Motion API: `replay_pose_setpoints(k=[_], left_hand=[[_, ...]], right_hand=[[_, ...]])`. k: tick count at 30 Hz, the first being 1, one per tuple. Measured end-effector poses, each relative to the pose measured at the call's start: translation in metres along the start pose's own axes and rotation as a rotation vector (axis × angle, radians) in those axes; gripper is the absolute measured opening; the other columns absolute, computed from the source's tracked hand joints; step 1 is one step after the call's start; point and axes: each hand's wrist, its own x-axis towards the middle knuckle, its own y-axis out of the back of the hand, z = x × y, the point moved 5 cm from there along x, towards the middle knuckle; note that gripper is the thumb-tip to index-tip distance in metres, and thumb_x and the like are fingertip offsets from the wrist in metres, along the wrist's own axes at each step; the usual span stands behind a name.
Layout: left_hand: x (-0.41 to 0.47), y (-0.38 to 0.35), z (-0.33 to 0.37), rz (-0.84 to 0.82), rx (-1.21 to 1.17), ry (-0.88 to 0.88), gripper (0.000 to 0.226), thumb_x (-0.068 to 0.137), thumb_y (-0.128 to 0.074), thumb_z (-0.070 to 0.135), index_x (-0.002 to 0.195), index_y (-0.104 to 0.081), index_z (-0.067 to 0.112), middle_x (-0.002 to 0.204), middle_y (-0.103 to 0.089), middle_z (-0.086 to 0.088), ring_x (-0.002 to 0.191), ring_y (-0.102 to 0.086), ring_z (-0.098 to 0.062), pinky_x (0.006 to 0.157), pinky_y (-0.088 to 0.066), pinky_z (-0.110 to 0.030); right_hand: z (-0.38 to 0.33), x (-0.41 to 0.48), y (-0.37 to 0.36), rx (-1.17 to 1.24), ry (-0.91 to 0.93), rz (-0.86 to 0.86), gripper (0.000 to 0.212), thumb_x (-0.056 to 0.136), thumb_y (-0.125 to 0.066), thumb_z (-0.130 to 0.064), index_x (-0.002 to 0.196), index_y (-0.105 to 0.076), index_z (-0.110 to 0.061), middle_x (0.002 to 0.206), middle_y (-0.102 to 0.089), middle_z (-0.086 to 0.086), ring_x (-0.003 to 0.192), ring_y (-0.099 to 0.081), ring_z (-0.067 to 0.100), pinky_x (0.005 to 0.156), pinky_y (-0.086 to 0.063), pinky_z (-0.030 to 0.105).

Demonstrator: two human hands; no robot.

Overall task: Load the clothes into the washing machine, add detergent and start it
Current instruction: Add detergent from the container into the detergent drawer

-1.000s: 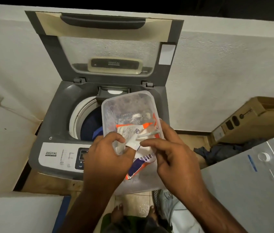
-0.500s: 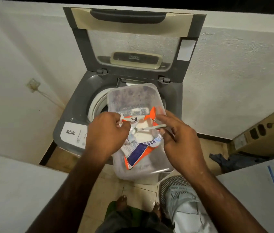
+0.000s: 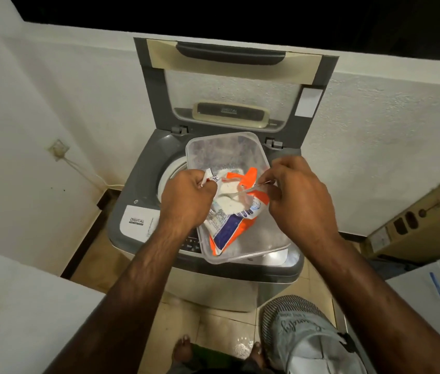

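Observation:
A grey top-load washing machine [image 3: 143,184] stands against the wall with its lid [image 3: 235,85] raised. A clear plastic tub [image 3: 229,152] rests across the machine's top and hides most of the drum. Inside the tub lies an orange, white and blue detergent packet [image 3: 236,225], open at the top with white powder showing. My left hand [image 3: 186,201] pinches the packet's left top corner. My right hand [image 3: 297,195] holds a small white spoon [image 3: 243,194] whose bowl sits in the powder.
A cardboard box [image 3: 418,225] lies on the floor at the right. A white surface [image 3: 429,292] with a small cap is at the lower right, another white surface [image 3: 24,306] at the lower left. Striped cloth [image 3: 294,327] hangs by my right leg.
My hands have spread the packet's mouth wider, and the spoon has gone down into the powder. The view has shifted, so the machine sits further right in the frame.

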Motion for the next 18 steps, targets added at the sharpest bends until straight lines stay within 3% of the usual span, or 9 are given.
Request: replay_pose_setpoints(k=[2,5,8,10,14,18], left_hand=[[0.005,0.008,-0.006,0.012,-0.034,-0.006,0.037,0.092,-0.062,0.034,0.061,-0.057,0.015,0.066,-0.069,0.004,0.061,-0.068,-0.017,0.052,-0.05,-0.033],[0.01,0.02,-0.013,0.035,-0.074,-0.031,0.041,0.091,-0.062,0.033,0.055,-0.05,0.019,0.06,-0.064,0.006,0.053,-0.061,-0.014,0.048,-0.039,-0.025],[0.014,0.025,-0.022,0.031,-0.063,-0.036,0.035,0.092,-0.062,0.036,0.063,-0.057,0.018,0.071,-0.071,0.006,0.062,-0.069,-0.014,0.051,-0.051,-0.03],[0.015,0.026,-0.029,0.044,-0.059,-0.02,0.033,0.093,-0.061,0.038,0.068,-0.06,0.016,0.075,-0.072,0.006,0.066,-0.07,-0.015,0.055,-0.053,-0.033],[0.015,0.025,-0.038,0.015,-0.079,0.012,0.024,0.092,-0.062,0.042,0.076,-0.063,0.024,0.087,-0.074,0.012,0.069,-0.071,-0.01,0.051,-0.044,-0.02],[0.015,0.025,-0.047,0.014,-0.068,0.016,0.022,0.093,-0.063,0.042,0.086,-0.067,0.022,0.091,-0.074,0.009,0.071,-0.071,-0.011,0.053,-0.047,-0.019]], right_hand=[[-0.014,-0.001,0.003,-0.006,0.022,0.093,0.028,0.085,-0.077,-0.029,0.112,-0.073,-0.021,0.124,-0.06,0.0,0.105,-0.062,0.019,0.089,-0.056,0.036],[-0.028,0.0,0.004,0.031,0.018,0.132,0.022,0.09,-0.072,-0.03,0.111,-0.071,-0.023,0.113,-0.07,-0.002,0.09,-0.063,0.012,0.085,-0.056,0.034],[-0.039,0.003,0.003,0.045,0.018,0.166,0.016,0.091,-0.069,-0.032,0.105,-0.069,-0.025,0.098,-0.075,-0.004,0.072,-0.056,0.007,0.072,-0.051,0.026],[-0.043,0.005,-0.006,0.042,-0.005,0.102,0.011,0.091,-0.066,-0.03,0.101,-0.07,-0.028,0.095,-0.075,-0.006,0.069,-0.057,0.008,0.068,-0.048,0.022],[-0.045,0.012,-0.034,0.2,-0.136,-0.117,0.02,0.087,-0.063,-0.017,0.091,-0.079,-0.028,0.098,-0.075,-0.015,0.073,-0.066,0.008,0.066,-0.058,0.025],[-0.031,0.012,-0.044,0.491,-0.306,-0.156,0.025,0.089,-0.059,-0.01,0.08,-0.078,-0.024,0.071,-0.076,-0.008,0.05,-0.068,0.014,0.045,-0.051,0.022]])
